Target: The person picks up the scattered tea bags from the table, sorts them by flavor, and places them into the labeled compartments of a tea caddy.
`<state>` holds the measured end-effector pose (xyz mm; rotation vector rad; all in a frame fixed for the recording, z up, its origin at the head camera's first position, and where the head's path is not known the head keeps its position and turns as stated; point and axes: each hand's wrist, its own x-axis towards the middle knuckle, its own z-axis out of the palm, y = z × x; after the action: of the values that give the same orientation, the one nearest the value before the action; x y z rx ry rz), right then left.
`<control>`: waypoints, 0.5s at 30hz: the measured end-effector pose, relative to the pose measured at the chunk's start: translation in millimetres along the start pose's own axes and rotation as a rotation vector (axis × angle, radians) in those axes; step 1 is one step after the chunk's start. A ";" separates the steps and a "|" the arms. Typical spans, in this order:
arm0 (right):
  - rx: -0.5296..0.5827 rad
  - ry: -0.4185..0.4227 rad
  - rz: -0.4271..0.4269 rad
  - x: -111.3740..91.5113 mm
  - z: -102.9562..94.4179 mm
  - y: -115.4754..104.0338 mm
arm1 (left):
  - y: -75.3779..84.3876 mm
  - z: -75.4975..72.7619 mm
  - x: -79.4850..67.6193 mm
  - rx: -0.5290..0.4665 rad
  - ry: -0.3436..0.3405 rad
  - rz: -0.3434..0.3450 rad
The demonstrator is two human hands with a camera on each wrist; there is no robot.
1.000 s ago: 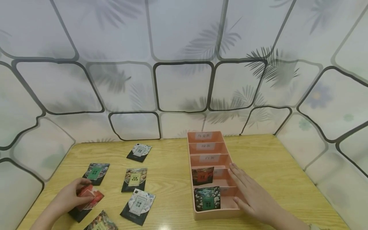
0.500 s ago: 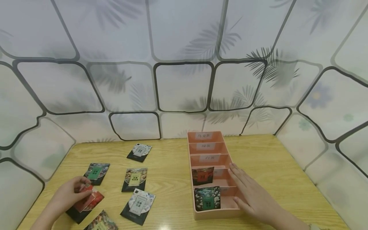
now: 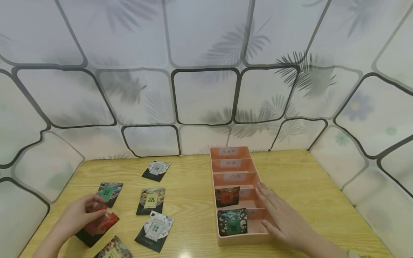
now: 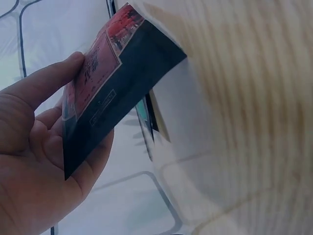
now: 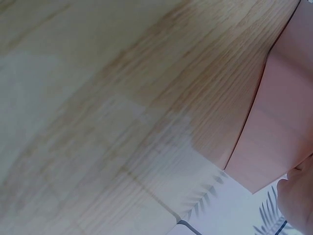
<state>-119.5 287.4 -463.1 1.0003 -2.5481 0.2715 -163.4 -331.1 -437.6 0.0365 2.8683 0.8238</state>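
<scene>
In the head view my left hand pinches a red and black tea sachet between thumb and fingers. The left wrist view shows that sachet tilted up, the thumb on its red face and the fingers behind. A green-labelled sachet lies just beyond it. My right hand rests with extended fingers along the right edge of a pink compartment box. A red sachet and a green-labelled one stand in the two nearest compartments. Only a bit of the right hand shows in its wrist view, by the box wall.
Two white-labelled sachets and a yellow-labelled sachet lie mid-left on the wooden table. Another yellow-labelled sachet is cut off at the bottom. Paper labels mark the box's compartments. A patterned curtain surrounds the table.
My left hand has raised the red sachet slightly from the table and shifted a little away from me. The right hand and the box have stayed put.
</scene>
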 end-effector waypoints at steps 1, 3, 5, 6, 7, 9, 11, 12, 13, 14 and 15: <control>-0.001 -0.004 0.003 0.4 -0.6 -0.3 | 2.4 -0.3 0.1 0.009 0.003 0.000; -0.001 -0.006 0.004 0.9 -1.8 -0.9 | 7.0 -1.3 0.4 0.023 0.005 0.001; 0.000 0.000 0.000 1.2 -2.6 -1.1 | 11.1 -3.0 0.7 0.026 0.006 0.006; 0.001 0.003 -0.001 1.3 -2.9 -1.2 | 13.0 -4.1 1.0 0.028 0.010 0.014; 0.003 -0.005 0.005 1.1 -3.1 -1.4 | 14.6 -5.4 1.4 0.027 0.014 0.023; 0.006 -0.006 0.006 1.1 -2.7 -1.0 | 18.3 -8.4 1.9 0.026 0.023 0.045; 0.010 -0.021 0.018 1.2 -2.7 -1.1 | 22.7 -11.7 2.3 0.032 0.037 0.070; 0.011 -0.030 0.024 1.0 -2.7 -1.1 | 25.0 -13.1 2.5 0.038 0.046 0.082; 0.013 -0.038 0.030 1.2 -2.9 -1.2 | 27.7 -14.6 2.9 0.038 0.050 0.089; 0.016 -0.043 0.033 1.2 -3.0 -1.2 | 30.5 -16.0 3.4 0.038 0.055 0.097; 0.019 -0.045 0.035 1.2 -3.2 -1.0 | 33.4 -17.2 3.9 0.041 0.060 0.105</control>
<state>-118.7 287.0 -459.7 0.9799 -2.6104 0.2873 -170.6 -311.6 -406.1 0.1721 2.9620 0.7973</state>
